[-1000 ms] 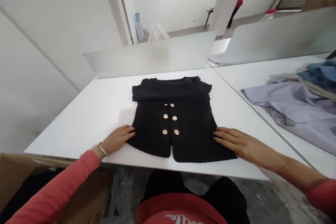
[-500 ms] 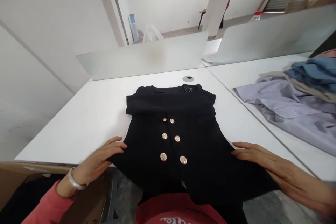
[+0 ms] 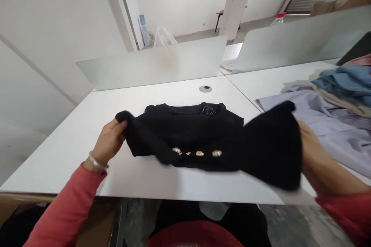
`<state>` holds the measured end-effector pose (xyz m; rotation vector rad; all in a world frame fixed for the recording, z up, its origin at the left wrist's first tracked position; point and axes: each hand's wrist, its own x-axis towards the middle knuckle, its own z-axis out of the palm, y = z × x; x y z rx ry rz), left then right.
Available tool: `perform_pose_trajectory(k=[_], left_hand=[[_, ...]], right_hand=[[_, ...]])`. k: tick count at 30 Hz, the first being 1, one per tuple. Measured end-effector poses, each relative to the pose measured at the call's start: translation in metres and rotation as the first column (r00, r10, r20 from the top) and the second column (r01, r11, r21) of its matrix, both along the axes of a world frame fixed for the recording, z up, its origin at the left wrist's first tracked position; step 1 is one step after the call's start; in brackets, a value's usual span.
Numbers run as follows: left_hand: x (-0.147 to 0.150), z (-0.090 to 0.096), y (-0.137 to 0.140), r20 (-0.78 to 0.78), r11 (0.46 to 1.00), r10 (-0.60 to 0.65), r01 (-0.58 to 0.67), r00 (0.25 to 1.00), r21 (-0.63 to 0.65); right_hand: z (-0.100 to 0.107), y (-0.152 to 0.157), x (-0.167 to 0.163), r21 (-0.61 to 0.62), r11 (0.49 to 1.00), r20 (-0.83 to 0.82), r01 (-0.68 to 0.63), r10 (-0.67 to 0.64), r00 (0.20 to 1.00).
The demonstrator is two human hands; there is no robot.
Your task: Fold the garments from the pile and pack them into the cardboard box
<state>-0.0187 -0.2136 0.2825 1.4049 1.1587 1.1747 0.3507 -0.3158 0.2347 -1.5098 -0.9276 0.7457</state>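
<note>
A black jacket (image 3: 203,131) with gold buttons lies on the white table (image 3: 162,96), its collar end toward the far side. My left hand (image 3: 108,142) grips the jacket's lower left corner and holds it lifted off the table. My right hand (image 3: 311,148) grips the lower right corner, raised and largely hidden behind the black cloth. The bottom half of the jacket is lifted and turned over toward the collar, so a row of gold buttons (image 3: 197,153) shows along the fold.
A heap of clothes (image 3: 339,92), lilac striped and blue, lies on the neighbouring table at the right. Frosted divider panels (image 3: 153,63) stand along the tables' far edges. A cardboard box (image 3: 17,208) sits by my left arm below the table edge.
Both hands went from resting flat at the jacket's lower sides to gripping its bottom corners. They pulled it toward me, then lifted the bottom half up and away toward the collar.
</note>
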Motion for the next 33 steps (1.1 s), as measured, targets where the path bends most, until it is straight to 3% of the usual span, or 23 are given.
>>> perform_pose_trajectory(k=[3,7,11,15,17,19,21,22,24,26,28,31,33], left_hand=[[0.021,-0.017,0.052,0.138,0.996,-0.018,0.03,0.99,-0.087],[0.034,-0.049,0.102,0.012,0.967,0.069,-0.064,0.998,-0.248],[0.033,-0.067,0.114,-0.058,0.945,0.008,-0.026,0.998,-0.326],[0.027,-0.066,0.111,-0.11,0.951,-0.137,0.1,0.984,-0.292],[0.024,-0.062,0.113,-0.268,0.967,-0.117,0.049,0.956,-0.25],[0.024,-0.056,0.118,-0.52,0.995,-0.015,-0.04,0.854,-0.095],[0.032,-0.049,0.124,-0.726,0.987,0.091,0.033,0.682,0.154],[0.039,-0.045,0.127,-0.79,0.957,0.114,0.148,0.602,0.25],[0.062,-0.039,0.135,-0.878,0.851,0.081,0.426,0.471,0.307],[0.089,-0.039,0.144,-0.94,0.73,-0.009,0.645,0.34,0.226],[0.115,-0.044,0.155,-0.978,0.653,-0.066,0.75,0.196,0.106],[0.141,-0.056,0.17,-0.997,0.646,-0.078,0.762,0.009,-0.044],[0.148,-0.063,0.178,-0.993,0.647,-0.09,0.754,-0.073,-0.114]], right_hand=[[-0.007,0.045,-0.004,-0.014,1.0,-0.217,0.028,-0.03,0.976],[-0.033,0.076,0.002,-0.215,0.977,-0.316,-0.012,-0.058,0.947],[-0.052,0.079,0.014,-0.302,0.952,-0.248,-0.059,-0.018,0.969],[-0.052,0.076,0.022,-0.328,0.931,-0.21,-0.163,0.097,0.973],[-0.044,0.077,0.025,-0.38,0.913,-0.113,-0.149,0.114,0.987],[-0.029,0.082,0.027,-0.406,0.914,0.152,-0.023,0.093,0.984],[-0.012,0.092,0.026,-0.336,0.935,0.468,0.118,0.057,0.882],[-0.003,0.099,0.024,-0.295,0.946,0.579,0.137,0.063,0.813],[0.008,0.118,0.014,-0.28,0.958,0.692,0.058,0.159,0.704],[0.011,0.143,0.0,-0.352,0.927,0.732,-0.127,0.357,0.58],[0.004,0.168,-0.015,-0.453,0.851,0.762,-0.267,0.524,0.381],[-0.012,0.197,-0.03,-0.586,0.745,0.759,-0.32,0.642,0.105],[-0.019,0.209,-0.035,-0.653,0.679,0.722,-0.334,0.692,-0.006]])
